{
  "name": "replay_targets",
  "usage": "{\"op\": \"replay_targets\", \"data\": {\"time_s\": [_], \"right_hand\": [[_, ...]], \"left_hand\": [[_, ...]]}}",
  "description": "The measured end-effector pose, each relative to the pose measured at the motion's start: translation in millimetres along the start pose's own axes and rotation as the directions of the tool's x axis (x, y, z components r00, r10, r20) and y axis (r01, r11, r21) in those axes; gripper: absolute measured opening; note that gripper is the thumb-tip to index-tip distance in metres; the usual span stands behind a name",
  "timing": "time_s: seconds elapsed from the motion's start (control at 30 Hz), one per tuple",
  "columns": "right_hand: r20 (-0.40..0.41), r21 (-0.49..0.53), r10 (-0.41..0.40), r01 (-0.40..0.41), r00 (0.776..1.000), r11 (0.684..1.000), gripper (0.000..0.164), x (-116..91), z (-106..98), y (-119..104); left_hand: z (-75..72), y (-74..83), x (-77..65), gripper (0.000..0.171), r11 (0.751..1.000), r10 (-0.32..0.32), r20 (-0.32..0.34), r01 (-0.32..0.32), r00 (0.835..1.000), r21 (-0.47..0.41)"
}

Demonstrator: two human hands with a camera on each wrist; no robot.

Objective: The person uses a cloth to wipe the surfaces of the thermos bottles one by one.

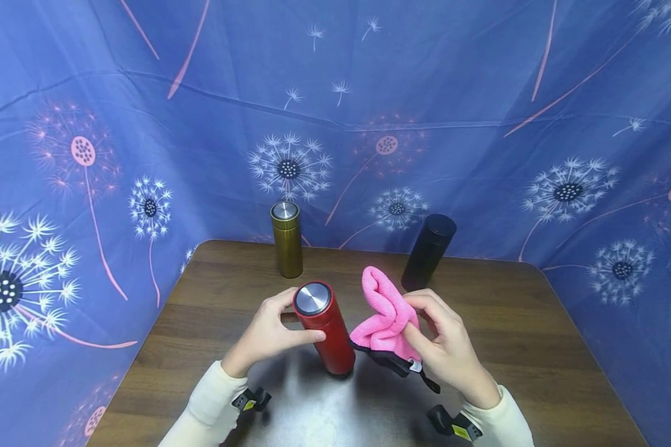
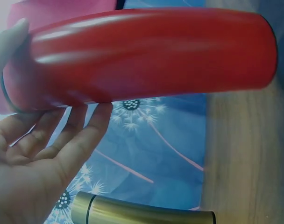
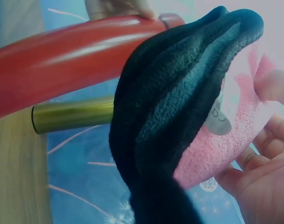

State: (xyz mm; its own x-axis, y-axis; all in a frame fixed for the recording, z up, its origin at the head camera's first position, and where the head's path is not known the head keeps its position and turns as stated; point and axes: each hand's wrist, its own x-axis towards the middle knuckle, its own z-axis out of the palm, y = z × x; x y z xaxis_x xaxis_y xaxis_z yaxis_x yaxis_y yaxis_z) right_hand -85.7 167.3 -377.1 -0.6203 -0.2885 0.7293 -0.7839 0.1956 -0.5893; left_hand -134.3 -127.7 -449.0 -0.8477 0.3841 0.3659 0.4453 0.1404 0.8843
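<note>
My left hand [image 1: 274, 332] grips a red thermos bottle [image 1: 335, 341] near its top, thumb on the near side and fingers behind. The bottle has a silver disc on its lid and leans slightly; whether its base touches the table I cannot tell. In the left wrist view the red bottle [image 2: 151, 53] spans the picture above the curled fingers. Just right of it, my right hand [image 1: 447, 338] pinches a folded pink fleecy cloth [image 1: 388, 310] with black trim, a white tag and a dark loop. The cloth's black underside [image 3: 174, 98] fills the middle of the right wrist view.
A gold thermos bottle [image 1: 288, 245] stands upright at the back of the wooden table [image 1: 218, 279]. Behind my right hand is a black bottle [image 1: 427, 251]. A blue dandelion-print curtain [image 1: 335, 99] hangs beyond the table's back edge and along both sides.
</note>
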Motion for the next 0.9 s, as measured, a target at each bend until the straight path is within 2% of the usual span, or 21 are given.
{"op": "replay_targets", "data": {"time_s": [0.13, 0.33, 0.43, 0.47, 0.53, 0.63, 0.9], "right_hand": [[-0.012, 0.03, -0.003, 0.004, 1.0, 1.0, 0.036, -0.4, -2.6, -5.7], [-0.039, 0.044, 0.003, -0.001, 0.999, 0.999, 0.03, -7.5, -7.3, -1.9], [-0.056, 0.051, 0.001, 0.002, 0.998, 0.999, 0.028, -10.3, -9.6, -0.6], [-0.064, 0.053, 0.001, 0.003, 0.998, 0.999, 0.028, -11.0, -10.3, -0.5], [-0.078, 0.042, 0.006, -0.002, 0.997, 0.999, 0.027, -12.4, -11.8, -0.9], [-0.104, 0.03, 0.004, -0.001, 0.995, 1.0, 0.025, -15.0, -14.0, 0.3], [-0.143, 0.072, -0.007, 0.018, 0.99, 0.997, 0.028, -29.5, -19.3, 17.0]], "left_hand": [[-5.0, 2.6, -1.4, 0.061, 0.988, -0.036, -0.037, 0.03, 0.999, -0.155], [-11.2, 1.9, -0.9, 0.048, 0.958, 0.01, -0.111, -0.041, 0.994, -0.284], [-13.0, 2.7, -0.7, 0.04, 0.926, 0.017, -0.163, -0.078, 0.986, -0.371], [-13.4, 2.8, -0.6, 0.038, 0.906, 0.012, -0.176, -0.085, 0.984, -0.415], [-13.3, 3.7, -1.1, 0.035, 0.851, -0.011, -0.195, -0.093, 0.981, -0.517], [-12.2, 4.6, -1.7, 0.033, 0.746, -0.041, -0.208, -0.109, 0.977, -0.657], [-8.0, 4.9, -1.8, 0.034, 0.548, -0.036, -0.222, -0.166, 0.974, -0.82]]}}
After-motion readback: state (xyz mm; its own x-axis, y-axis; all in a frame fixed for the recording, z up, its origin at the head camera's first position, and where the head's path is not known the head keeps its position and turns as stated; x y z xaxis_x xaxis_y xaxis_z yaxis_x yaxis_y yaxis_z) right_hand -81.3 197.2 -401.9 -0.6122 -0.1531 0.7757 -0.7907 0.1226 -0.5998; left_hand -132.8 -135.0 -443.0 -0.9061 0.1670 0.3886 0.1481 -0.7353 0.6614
